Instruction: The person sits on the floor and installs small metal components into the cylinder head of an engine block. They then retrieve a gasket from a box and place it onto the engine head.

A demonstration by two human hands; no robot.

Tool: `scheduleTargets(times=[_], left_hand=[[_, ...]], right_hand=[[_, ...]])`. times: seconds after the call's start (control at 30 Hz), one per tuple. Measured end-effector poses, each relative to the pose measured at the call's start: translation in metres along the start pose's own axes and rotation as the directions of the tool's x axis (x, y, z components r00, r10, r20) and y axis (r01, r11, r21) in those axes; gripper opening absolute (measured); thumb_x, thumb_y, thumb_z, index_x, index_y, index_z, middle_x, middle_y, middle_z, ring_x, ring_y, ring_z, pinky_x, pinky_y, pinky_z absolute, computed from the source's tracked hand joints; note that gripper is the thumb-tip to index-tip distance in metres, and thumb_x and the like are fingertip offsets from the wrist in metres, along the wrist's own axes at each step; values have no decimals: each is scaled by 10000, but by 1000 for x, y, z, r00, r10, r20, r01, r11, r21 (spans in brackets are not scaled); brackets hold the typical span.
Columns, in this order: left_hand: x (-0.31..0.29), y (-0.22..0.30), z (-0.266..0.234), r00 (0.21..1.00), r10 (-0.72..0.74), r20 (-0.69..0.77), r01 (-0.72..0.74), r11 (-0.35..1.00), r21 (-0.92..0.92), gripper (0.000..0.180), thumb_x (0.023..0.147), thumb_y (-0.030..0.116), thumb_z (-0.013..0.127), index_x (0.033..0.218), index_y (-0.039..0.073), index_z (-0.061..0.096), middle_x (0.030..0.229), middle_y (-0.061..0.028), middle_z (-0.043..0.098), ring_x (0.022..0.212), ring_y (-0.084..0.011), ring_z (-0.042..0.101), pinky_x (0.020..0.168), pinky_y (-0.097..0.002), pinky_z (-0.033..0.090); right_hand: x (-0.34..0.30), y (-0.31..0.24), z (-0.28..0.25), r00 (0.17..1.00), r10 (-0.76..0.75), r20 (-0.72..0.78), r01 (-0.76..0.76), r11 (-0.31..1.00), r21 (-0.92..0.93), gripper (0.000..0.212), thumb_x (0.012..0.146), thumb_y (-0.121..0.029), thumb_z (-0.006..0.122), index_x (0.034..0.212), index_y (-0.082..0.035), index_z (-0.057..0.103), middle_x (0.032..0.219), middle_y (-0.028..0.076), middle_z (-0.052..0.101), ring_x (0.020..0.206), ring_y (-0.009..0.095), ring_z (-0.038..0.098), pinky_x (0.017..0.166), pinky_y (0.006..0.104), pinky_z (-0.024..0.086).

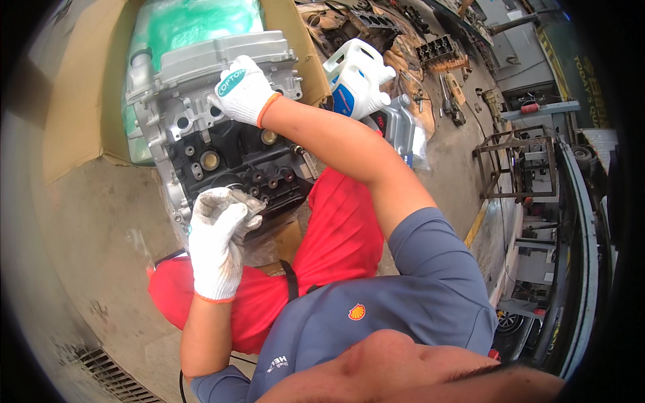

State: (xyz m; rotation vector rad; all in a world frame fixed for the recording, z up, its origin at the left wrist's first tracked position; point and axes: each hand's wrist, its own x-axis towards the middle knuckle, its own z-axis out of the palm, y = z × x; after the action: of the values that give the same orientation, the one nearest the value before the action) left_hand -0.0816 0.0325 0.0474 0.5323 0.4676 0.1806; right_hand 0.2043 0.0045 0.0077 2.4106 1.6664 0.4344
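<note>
A grey and black engine point(222, 148) stands in front of me, its pale metal head at the top and its dark block lower down. My right hand point(245, 93), in a white knit glove with an orange cuff, is closed against the engine's upper side. What its curled fingers hold, if anything, is hidden. At the block's lower edge is my left hand point(218, 245), gloved alike and soiled at the fingertips. Its fingers are bent together beside the dark block, and whatever lies between them is too small to name.
An open cardboard box point(84, 87) surrounds the engine's far side, with green-tinted plastic wrap point(195, 27) inside. White jugs point(356, 77) and a grey bottle point(401, 124) stand at right. Beyond them lie engine parts point(440, 52) and a rusty metal frame point(514, 161). A floor grate point(114, 373) is at lower left.
</note>
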Motion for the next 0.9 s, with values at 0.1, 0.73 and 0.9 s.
scheduleTargets(times=[0.1, 0.73, 0.9], left_hand=[[0, 0, -2, 1000, 19, 7, -19, 1000, -9, 252, 941, -24, 744, 1123, 97, 620, 1039, -94, 718, 944, -231, 751, 737, -336, 638], [3, -3, -10, 990, 70, -124, -90, 982, -165, 219, 961, -19, 744, 1045, 109, 588, 1163, -121, 708, 1044, -274, 766, 827, -389, 661], [5, -5, -13, 988, 37, -152, -75, 964, -254, 245, 973, -20, 716, 1146, 94, 585, 1215, -145, 692, 1108, -298, 751, 867, -408, 659]], right_hand=[[-1, 2, 13, 996, -5, -94, 4, 1000, -12, 369, 1006, -409, 632, 796, -141, 774, 846, 93, 721, 869, 293, 671, 876, 451, 433], [2, 3, 9, 986, -91, -140, 85, 995, -42, 427, 999, -495, 650, 848, -105, 738, 854, 132, 698, 893, 334, 660, 862, 461, 492], [4, 4, 17, 989, -116, -89, 109, 991, -80, 318, 988, -392, 679, 860, -111, 755, 866, 126, 698, 859, 328, 659, 853, 463, 504]])
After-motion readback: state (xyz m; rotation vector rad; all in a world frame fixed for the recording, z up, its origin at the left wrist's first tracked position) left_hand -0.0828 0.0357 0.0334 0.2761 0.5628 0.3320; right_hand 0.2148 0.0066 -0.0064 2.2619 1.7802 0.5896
